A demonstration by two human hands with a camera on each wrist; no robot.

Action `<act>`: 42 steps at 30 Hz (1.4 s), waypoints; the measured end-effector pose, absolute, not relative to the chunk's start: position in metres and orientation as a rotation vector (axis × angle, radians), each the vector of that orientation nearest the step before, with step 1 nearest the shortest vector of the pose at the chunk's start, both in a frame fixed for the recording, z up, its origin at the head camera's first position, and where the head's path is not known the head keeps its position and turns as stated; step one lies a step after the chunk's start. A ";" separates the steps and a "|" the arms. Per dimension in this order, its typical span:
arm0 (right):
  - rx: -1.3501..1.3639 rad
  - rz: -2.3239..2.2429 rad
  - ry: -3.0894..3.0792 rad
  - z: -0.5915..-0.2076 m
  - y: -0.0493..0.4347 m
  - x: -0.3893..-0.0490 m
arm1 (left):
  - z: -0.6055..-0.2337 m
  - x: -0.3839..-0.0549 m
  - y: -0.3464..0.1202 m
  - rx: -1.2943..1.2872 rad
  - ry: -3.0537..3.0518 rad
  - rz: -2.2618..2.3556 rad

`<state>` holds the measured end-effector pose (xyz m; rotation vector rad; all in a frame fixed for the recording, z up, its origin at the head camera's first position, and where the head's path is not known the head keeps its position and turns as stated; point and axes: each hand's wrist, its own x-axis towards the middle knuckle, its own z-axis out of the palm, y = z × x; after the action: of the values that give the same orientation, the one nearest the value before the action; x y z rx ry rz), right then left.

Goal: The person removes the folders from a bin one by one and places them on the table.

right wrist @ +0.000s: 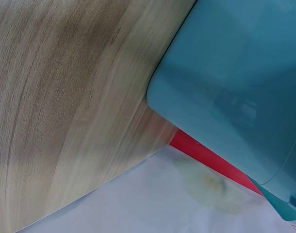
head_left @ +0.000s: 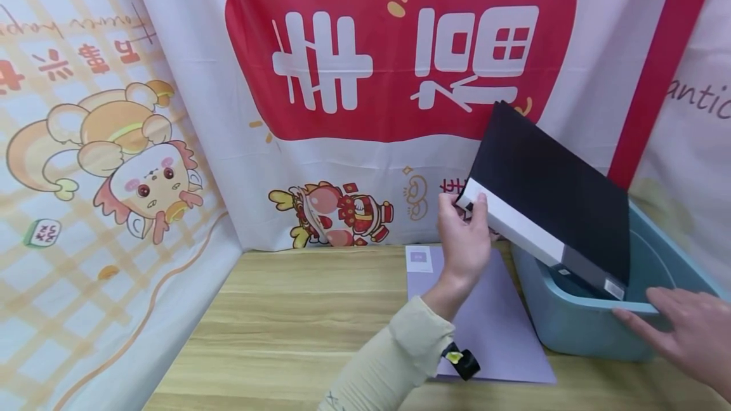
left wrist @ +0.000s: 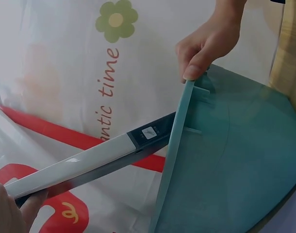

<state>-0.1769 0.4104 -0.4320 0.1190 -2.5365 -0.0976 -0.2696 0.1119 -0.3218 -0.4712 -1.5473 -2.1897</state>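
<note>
A black binder (head_left: 556, 189) with a white-and-dark spine slants up out of a teal plastic bin (head_left: 588, 328). My left hand (head_left: 465, 240) pinches the upper end of its spine, thumb on one face, and holds that end raised. The binder's lower end is inside the bin, partly hidden behind the near wall in the left wrist view. At the bin's near right, my right hand (head_left: 679, 328) grips the rim; the left wrist view shows the thumb (left wrist: 195, 70) over the edge. The right wrist view shows mostly the bin's outer wall (right wrist: 225, 92).
A flat lilac folder (head_left: 491, 335) with a white label lies on the wooden table (head_left: 274, 309), left of the bin and under my left forearm. Printed cloth (head_left: 400, 163) hangs behind the table and along both sides, close to the bin.
</note>
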 end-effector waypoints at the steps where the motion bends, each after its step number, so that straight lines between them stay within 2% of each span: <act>1: 0.125 -0.098 -2.526 -0.432 0.410 -0.177 | -0.321 -0.270 0.110 -0.469 -1.547 -2.189; 9: 0.152 -0.080 -2.488 -0.435 0.411 -0.179 | -0.318 -0.275 0.097 -0.432 -1.552 -2.168; 20: 0.112 -0.074 -2.550 -0.435 0.412 -0.178 | -0.316 -0.282 0.086 -0.465 -1.427 -2.360; 42: 0.103 -0.065 -2.578 -0.433 0.412 -0.179 | -0.314 -0.286 0.058 -0.458 -1.524 -2.176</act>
<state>-0.1792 0.4116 -0.4327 0.1030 -2.5779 -0.0653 -0.2856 0.0583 -0.3143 -0.4581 -1.5236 -2.1762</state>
